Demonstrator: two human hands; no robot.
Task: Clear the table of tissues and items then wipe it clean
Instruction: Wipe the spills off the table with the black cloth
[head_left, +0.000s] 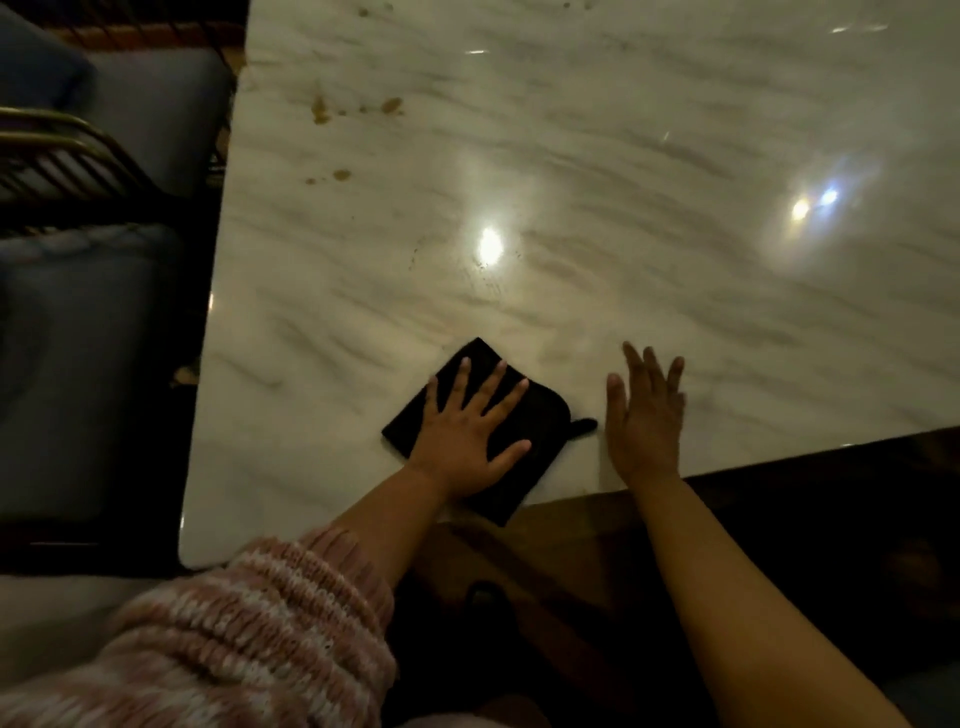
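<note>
- The left grip (465, 436) lies flat with its fingers spread wide, pressing a folded black cloth (543, 418) onto the marble table (649, 234) near its close edge.
- The right grip (644, 415), fingers straight and holding nothing, is just right of the cloth.
- Brown stains (392, 105) lie well beyond the left grip.

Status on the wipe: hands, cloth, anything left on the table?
Left hand flat on folded black cloth, near edge of white marble table. Right hand open beside it. Brown stains far left, not yet wiped.
</note>
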